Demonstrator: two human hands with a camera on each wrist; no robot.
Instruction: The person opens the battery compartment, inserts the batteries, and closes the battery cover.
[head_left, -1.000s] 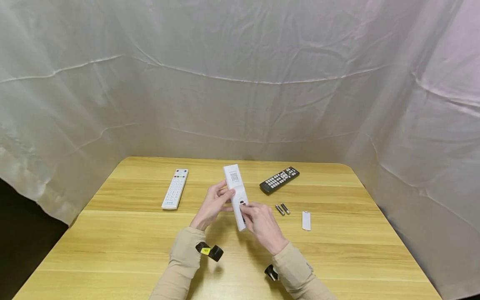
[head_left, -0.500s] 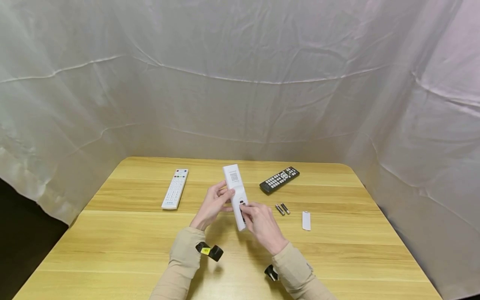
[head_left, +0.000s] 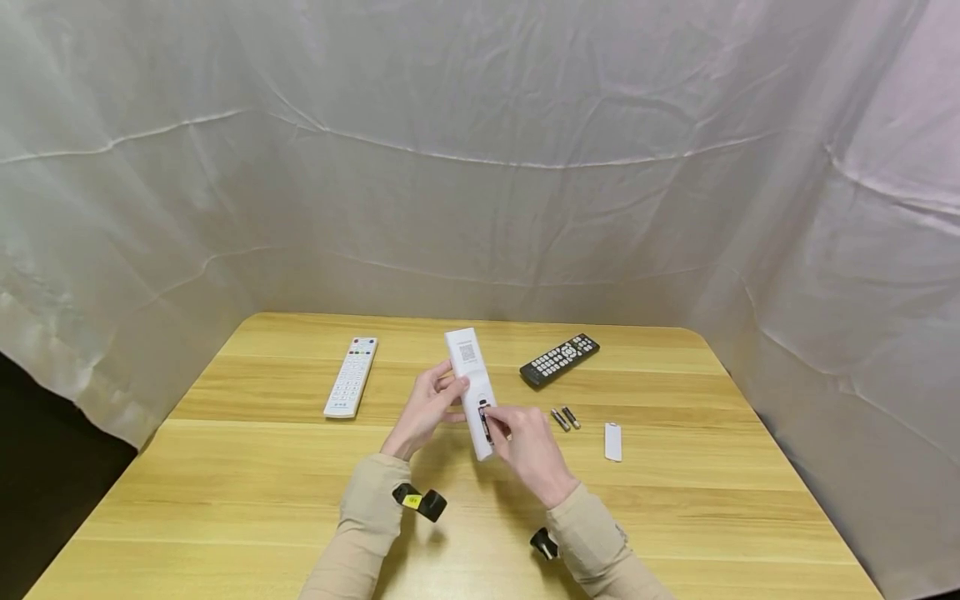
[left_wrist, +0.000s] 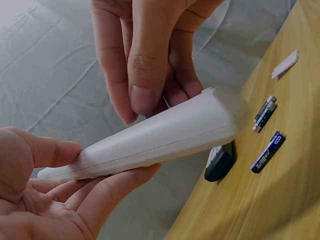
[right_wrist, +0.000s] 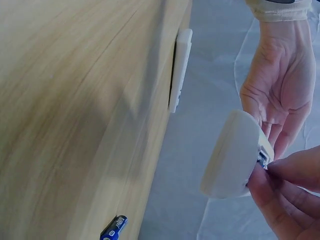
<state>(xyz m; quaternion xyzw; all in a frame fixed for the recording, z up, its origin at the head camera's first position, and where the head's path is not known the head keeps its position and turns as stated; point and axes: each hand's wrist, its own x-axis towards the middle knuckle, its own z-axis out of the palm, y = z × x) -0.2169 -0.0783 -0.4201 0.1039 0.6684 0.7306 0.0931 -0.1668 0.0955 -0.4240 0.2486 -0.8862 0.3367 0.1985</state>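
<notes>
Pointing lengthwise away from me, the remote control point(head_left: 481, 389) sits gripped in my left hand point(head_left: 426, 408); my right hand point(head_left: 532, 450), fingers bunched, meets its near-end battery compartment point(head_left: 487, 432), hold unclear.

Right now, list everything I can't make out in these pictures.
Held remote: button side faces away, head view.
Battery slot: partly covered by the right grip, head view.
Loose batteries: labels too small to read, head view.
Blue battery: cut off by the bottom edge, right wrist view.
Black remote: partly hidden behind the held remote, left wrist view.
</notes>
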